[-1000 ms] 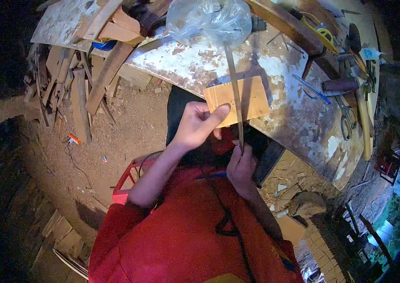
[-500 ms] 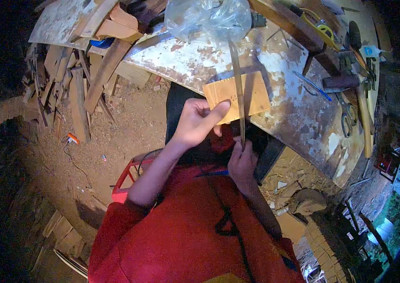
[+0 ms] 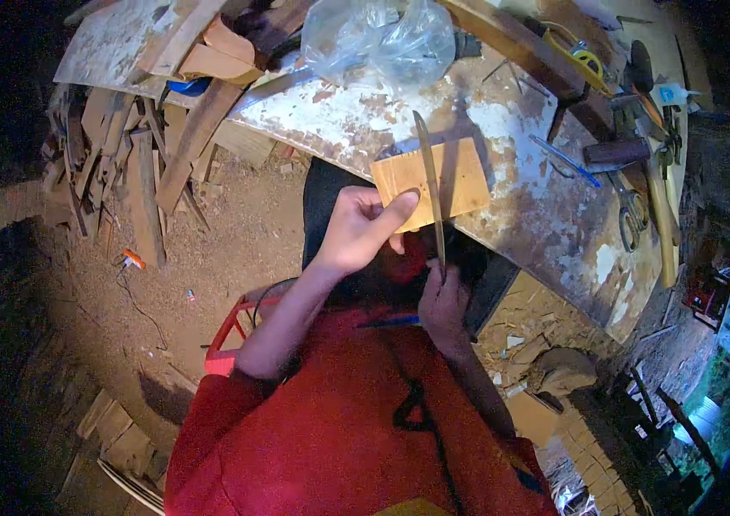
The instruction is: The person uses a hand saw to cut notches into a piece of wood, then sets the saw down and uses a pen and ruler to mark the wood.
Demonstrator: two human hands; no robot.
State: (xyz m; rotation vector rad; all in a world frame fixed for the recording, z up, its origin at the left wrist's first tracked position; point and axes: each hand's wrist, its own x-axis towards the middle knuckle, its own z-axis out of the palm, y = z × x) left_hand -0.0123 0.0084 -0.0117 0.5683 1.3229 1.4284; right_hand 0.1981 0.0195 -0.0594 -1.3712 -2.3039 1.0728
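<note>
A small flat piece of light wood [image 3: 455, 176] lies at the near edge of the worn, paint-flaked workbench [image 3: 545, 206]. My left hand [image 3: 356, 228] grips the wood's near-left corner, thumb on top. My right hand [image 3: 441, 301] holds the near end of a long thin blade [image 3: 430, 185], which lies across the wood and points away from me toward the bench.
A clear plastic bag [image 3: 382, 39] sits at the bench's far side. Scissors [image 3: 631, 215], a blue pen [image 3: 567, 162], a hammer [image 3: 662, 211] and other tools lie to the right. Wood offcuts [image 3: 141, 163] are piled left on the sawdust floor. A red stool [image 3: 236, 331] is under me.
The thin blade has slid back toward me along the wood; its tip, near the plastic bag a second ago, now sits just past the wood's far edge. My left hand stays put.
</note>
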